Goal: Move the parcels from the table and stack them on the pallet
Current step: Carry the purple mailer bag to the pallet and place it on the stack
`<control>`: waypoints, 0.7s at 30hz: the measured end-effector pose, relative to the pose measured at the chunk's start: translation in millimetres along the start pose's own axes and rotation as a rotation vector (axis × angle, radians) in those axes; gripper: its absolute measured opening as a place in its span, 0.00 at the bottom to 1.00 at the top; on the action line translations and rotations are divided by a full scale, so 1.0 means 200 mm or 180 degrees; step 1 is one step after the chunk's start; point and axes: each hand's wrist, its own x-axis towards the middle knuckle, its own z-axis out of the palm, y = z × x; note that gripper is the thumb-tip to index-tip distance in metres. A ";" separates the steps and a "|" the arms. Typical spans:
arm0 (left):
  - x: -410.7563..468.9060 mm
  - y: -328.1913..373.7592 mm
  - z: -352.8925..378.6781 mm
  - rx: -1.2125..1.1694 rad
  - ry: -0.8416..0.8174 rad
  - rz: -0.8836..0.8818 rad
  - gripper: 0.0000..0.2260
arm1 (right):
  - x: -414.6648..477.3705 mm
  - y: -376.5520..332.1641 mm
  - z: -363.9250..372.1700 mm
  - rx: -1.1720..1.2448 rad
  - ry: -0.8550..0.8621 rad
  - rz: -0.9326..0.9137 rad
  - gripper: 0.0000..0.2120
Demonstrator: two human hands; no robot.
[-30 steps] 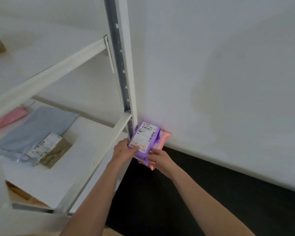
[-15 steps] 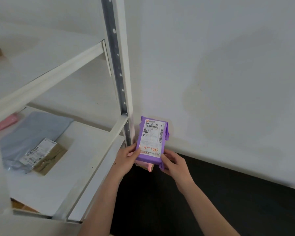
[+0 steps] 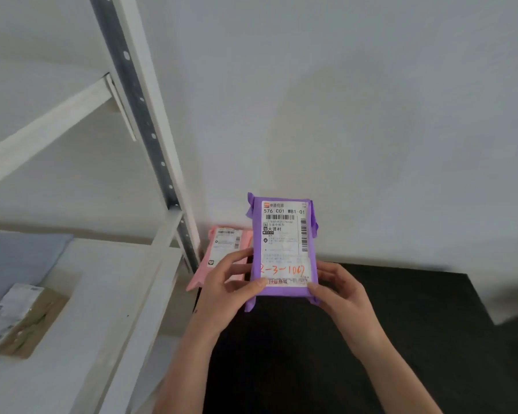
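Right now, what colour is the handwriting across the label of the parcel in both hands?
Orange-red, on the purple parcel, in the head view.

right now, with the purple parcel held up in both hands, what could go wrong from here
The purple parcel is pinched only at its lower corners by the left hand and right hand, so it could tip or slip if the grip loosens. The pink parcel sits partly hidden behind the left hand, close to the shelf post; a careless swing might knock it or bump the post.

Storeroom: white metal shelving (image 3: 150, 121), labelled parcels (image 3: 283, 249).
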 end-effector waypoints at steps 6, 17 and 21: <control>-0.07 0.03 0.04 0.0019 -0.0470 0.0153 0.20 | -0.18 0.02 -0.07 0.0022 0.0229 -0.0005 0.13; -0.16 0.05 0.33 0.0292 -0.1278 0.0273 0.21 | -0.50 0.10 -0.29 0.0394 0.1026 0.0153 0.13; -0.21 0.08 0.51 0.0377 -0.1465 0.0425 0.22 | -0.62 0.09 -0.45 0.0454 0.1212 0.0084 0.12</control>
